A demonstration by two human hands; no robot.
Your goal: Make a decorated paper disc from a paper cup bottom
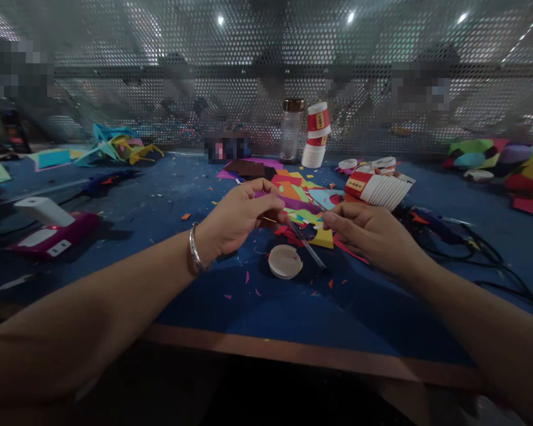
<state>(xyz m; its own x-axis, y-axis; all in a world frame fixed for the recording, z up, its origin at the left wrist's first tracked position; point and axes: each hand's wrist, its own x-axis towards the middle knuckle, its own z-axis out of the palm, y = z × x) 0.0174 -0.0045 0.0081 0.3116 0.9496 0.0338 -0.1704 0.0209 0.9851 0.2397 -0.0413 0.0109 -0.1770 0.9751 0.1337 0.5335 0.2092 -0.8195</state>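
A purple paper strip stretches between my two hands above a heap of cut coloured paper. My left hand, with a silver bangle at the wrist, pinches its left part. At the strip's right end, my right hand is closed with thumb and forefinger together; a small pale bit shows at its fingertips, too blurred to name. Below the hands lie a round pale cup base and a clear, slim stick like a glue stick. Coloured paper pieces spread behind the strip.
Paper cups are stacked beside a clear bottle; more nested cups lie on their side. Glue guns rest right and left, with cables. A purple power strip stands left. A perforated metal screen closes the back.
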